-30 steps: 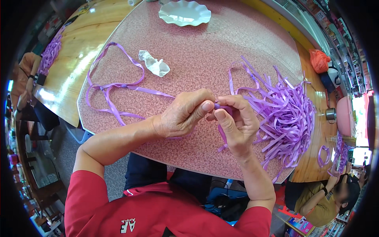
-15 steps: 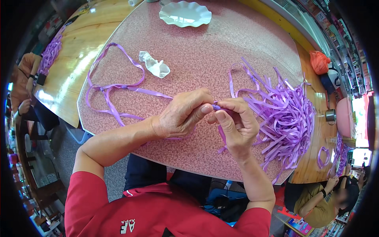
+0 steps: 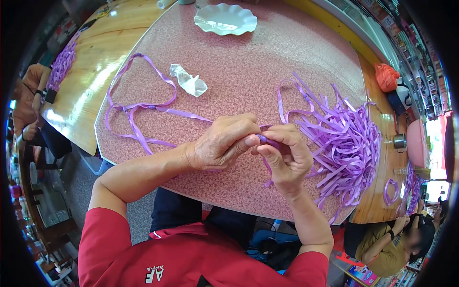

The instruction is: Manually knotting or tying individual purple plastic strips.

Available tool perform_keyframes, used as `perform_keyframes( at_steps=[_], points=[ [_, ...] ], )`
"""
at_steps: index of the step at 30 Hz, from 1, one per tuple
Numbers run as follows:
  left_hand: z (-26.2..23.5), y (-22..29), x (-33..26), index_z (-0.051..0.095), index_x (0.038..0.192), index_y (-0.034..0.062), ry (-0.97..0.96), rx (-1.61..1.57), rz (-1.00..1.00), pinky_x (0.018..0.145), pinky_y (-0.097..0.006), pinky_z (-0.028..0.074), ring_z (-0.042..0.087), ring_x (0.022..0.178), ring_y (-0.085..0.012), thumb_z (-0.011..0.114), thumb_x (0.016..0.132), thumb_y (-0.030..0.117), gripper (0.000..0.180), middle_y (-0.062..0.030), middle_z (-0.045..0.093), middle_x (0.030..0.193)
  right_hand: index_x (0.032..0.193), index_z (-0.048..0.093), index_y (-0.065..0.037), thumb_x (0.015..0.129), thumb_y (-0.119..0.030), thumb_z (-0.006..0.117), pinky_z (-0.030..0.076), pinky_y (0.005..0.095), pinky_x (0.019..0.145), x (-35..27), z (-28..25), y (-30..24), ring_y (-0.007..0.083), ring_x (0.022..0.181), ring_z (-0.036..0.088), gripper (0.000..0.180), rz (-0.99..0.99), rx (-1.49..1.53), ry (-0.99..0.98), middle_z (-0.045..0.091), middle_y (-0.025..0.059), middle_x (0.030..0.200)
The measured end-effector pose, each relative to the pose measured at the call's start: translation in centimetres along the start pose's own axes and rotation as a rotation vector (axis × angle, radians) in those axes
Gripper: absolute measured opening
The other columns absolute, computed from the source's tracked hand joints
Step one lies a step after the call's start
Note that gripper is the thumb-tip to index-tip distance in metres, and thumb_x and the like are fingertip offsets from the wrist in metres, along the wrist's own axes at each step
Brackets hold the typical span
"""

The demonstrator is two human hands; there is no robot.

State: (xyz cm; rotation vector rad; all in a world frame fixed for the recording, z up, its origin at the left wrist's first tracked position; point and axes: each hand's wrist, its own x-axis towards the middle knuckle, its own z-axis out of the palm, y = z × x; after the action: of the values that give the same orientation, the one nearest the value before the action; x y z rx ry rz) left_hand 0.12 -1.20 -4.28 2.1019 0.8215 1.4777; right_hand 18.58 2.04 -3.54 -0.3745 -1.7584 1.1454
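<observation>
Over the near middle of the pink speckled table (image 3: 229, 71) my two hands meet, both closed on a purple ribbon. My left hand (image 3: 227, 141) pinches it between thumb and fingers. Opposite, my right hand (image 3: 289, 155) grips the same ribbon, and a small purple knot (image 3: 262, 138) shows between the fingertips. From my left hand the purple ribbon (image 3: 184, 113) runs left into loose loops with small knots. A short end hangs below my right hand. To the right lies a big heap of purple ribbons (image 3: 346, 141), one strand curving toward my right hand.
A crumpled white tissue (image 3: 191, 83) lies beyond my left hand. A scalloped white plate (image 3: 225, 20) sits at the far edge. Wooden tables (image 3: 81, 81) adjoin both sides. On the right are an orange plastic bag (image 3: 386, 76) and a metal cup (image 3: 400, 141). Other people sit at left and right.
My hands stay together on the ribbon. The fingers have shifted slightly, and the purple knot sits a little lower and shows more plainly between them.
</observation>
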Motion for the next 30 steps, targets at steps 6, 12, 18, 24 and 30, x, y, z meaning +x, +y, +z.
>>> perform_keyframes(
  at_steps=[6,12,18,24,30],
  points=[
    [-0.2,0.8,0.0,0.058,0.093,0.0009,-0.012,-0.067,-0.137,0.057,-0.037,0.045,0.059,0.065,-0.0281,0.052,0.099,0.019,0.020,-0.0109,0.057,0.073,0.101,0.061,0.002,0.088,-0.005,0.069,0.059,0.0253,0.062,0.0,0.3,0.0,0.0156,0.078,0.064,0.016,0.014,0.053,0.029,0.058,0.0124,0.098],
    [-0.4,1.2,-0.1,0.059,0.092,-0.0003,-0.071,-0.347,-0.343,0.055,-0.031,0.041,0.053,0.061,-0.0155,0.047,0.103,0.025,0.030,-0.0073,0.052,0.068,0.098,0.063,-0.001,0.087,-0.003,0.070,0.048,0.0257,0.063,0.8,-0.4,-0.3,0.0157,0.075,0.059,0.013,-0.150,-0.144,-0.050,0.061,0.0101,0.093],
    [-0.2,1.3,0.3,0.056,0.095,0.0006,-0.121,-0.434,-0.491,0.058,-0.028,0.039,0.047,0.065,-0.0097,0.041,0.105,0.032,0.036,-0.0013,0.050,0.072,0.098,0.063,-0.001,0.086,-0.004,0.072,0.047,0.0251,0.069,0.8,-0.6,0.4,0.0155,0.081,0.058,0.015,-0.067,-0.191,-0.005,0.063,0.0103,0.097],
    [-0.1,2.3,0.9,0.056,0.103,0.0015,0.118,-0.598,-0.678,0.069,-0.026,0.046,0.055,0.076,-0.0099,0.045,0.104,0.034,0.034,-0.0025,0.057,0.079,0.100,0.066,-0.002,0.083,-0.007,0.076,0.048,0.0268,0.072,1.7,-0.5,-0.7,0.0158,0.084,0.059,0.021,-0.231,-0.668,0.246,0.063,0.0082,0.098],
    [1.3,4.4,2.1,0.060,0.109,-0.0021,0.349,-0.636,-0.650,0.079,-0.026,0.049,0.059,0.086,-0.0093,0.049,0.103,0.027,0.032,-0.0040,0.064,0.094,0.105,0.067,0.000,0.088,-0.005,0.070,0.048,0.0255,0.072,1.9,0.9,-3.0,0.0153,0.082,0.059,0.018,-0.134,-0.492,0.197,0.064,0.0084,0.095]
  ],
)
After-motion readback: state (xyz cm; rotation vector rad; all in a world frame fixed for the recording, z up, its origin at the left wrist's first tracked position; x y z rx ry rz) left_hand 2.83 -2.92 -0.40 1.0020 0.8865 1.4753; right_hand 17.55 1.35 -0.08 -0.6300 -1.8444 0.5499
